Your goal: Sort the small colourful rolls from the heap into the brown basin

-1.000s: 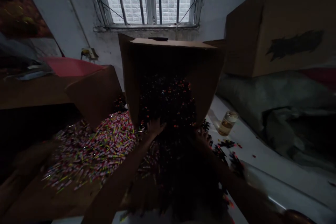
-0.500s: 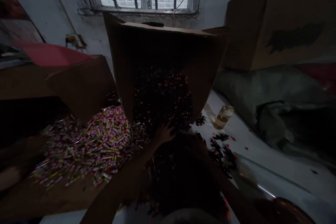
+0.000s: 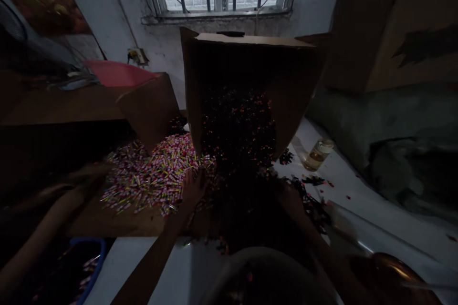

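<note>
My left hand [image 3: 193, 188] lies at the right edge of a heap of small pink-and-yellow tube-like pieces [image 3: 153, 171]. Its fingers are stretched out and touch the pieces. My right hand [image 3: 290, 200] rests against the right side of a heap of small black pieces [image 3: 246, 200], some with orange tips. Its fingers are lost in the dark, so I cannot tell their grip. The black heap spreads out of a cardboard box [image 3: 300, 86] lying with its mouth toward me. A dark rounded rim [image 3: 261, 259] shows below, close to me.
A co-worker's arms [image 3: 64, 205] reach in from the left above a blue basket [image 3: 102, 262]. To the right stand a glass jar [image 3: 317, 155] with amber liquid and a brown bowl [image 3: 397, 269]. Loose black pieces lie on the white table [image 3: 343, 176]. A pink tray [image 3: 119, 74] sits behind.
My left hand has moved left from the black heap to the colourful one. My right hand stays by the black heap. The view has swung left, bringing in the co-worker's arms and blue basket.
</note>
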Available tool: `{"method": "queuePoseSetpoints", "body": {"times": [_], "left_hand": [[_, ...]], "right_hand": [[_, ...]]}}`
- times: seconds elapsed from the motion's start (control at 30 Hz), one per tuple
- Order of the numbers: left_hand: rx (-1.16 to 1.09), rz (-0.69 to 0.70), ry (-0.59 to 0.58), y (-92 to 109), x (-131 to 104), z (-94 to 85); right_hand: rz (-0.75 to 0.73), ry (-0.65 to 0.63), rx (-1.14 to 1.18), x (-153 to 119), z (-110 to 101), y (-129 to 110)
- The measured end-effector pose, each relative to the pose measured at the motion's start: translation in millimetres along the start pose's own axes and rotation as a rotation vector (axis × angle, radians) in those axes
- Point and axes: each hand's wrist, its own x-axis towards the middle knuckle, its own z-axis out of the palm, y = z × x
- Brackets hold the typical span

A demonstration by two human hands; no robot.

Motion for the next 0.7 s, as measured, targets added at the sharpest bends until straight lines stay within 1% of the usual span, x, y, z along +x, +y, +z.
{"method": "queuePoseSetpoints", "body": {"times": [0.07,0.17,0.23,0.3,0.37,0.43,0.5,0.6,0.7], "left_hand": [[0.012,-0.001,-0.047,-5,-10,9.1],[-0.002,0.046,-0.103,3,-17,16.4],[-0.02,0.075,-0.105,9,-16,13.6],[-0.032,0.07,-0.074,9,-8,4.9],[-0.029,0.017,-0.016,2,5,-6.8],[-0.008,-0.082,0.043,-13,21,-17.8],[0.014,-0.165,0.055,-28,32,-24.4],[0.032,-0.194,0.0,-44,32,-24.0],[0.042,-0.158,-0.046,-45,20,-16.4]], "right_hand": [[0.002,0.015,0.062,-11,-4,-8],[-0.004,0.052,0.119,-27,-11,-15],[0.022,0.083,0.167,-38,-16,-15],[0.079,0.103,0.252,-49,-19,-14],[0.142,0.098,0.339,-61,-19,-14],[0.175,0.075,0.399,-74,-16,-17],[0.192,0.06,0.45,-85,-9,-21],[0.195,0.056,0.52,-97,3,-28],[0.178,0.045,0.538,-103,11,-31]]}}
